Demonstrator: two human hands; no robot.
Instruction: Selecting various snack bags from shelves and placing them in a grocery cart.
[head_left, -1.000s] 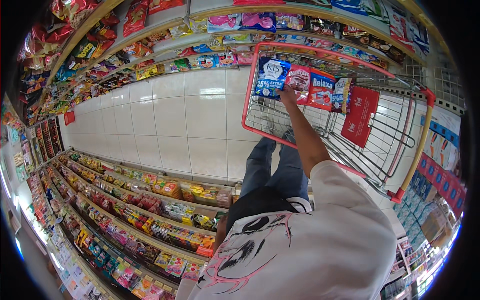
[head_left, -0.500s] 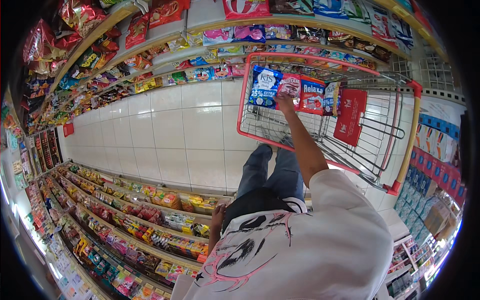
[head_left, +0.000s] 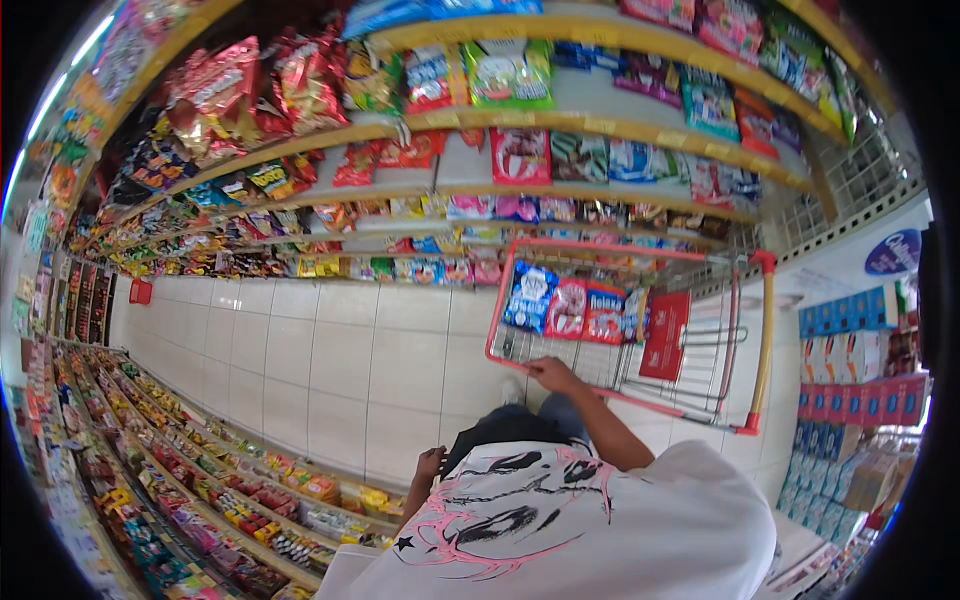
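My right hand (head_left: 554,375) is over the near left part of a red-rimmed wire shopping cart (head_left: 497,322), level with its rim; whether it grips the rim is unclear. In the cart, bags lie in a row along the far side: a blue bag (head_left: 530,298), a red-and-pink bag (head_left: 567,307), a red-and-blue bag (head_left: 605,313) and a narrower blue-and-white pack (head_left: 635,318). None of these bags is in my right hand. My left hand (head_left: 430,463) hangs beside my waist near the lower shelves, fingers loosely bent and apart, no object visible in it.
Stocked shelves (head_left: 590,122) with packaged sweets and snacks run along the far side. More candy shelves (head_left: 270,485) line the near left. White floor tiles (head_left: 340,350) lie between them. Stacked boxes (head_left: 850,360) stand right of the cart's yellow handle (head_left: 766,345).
My right hand has left the bags and drawn back to the cart's near rim. The view has tilted up, showing more upper shelving.
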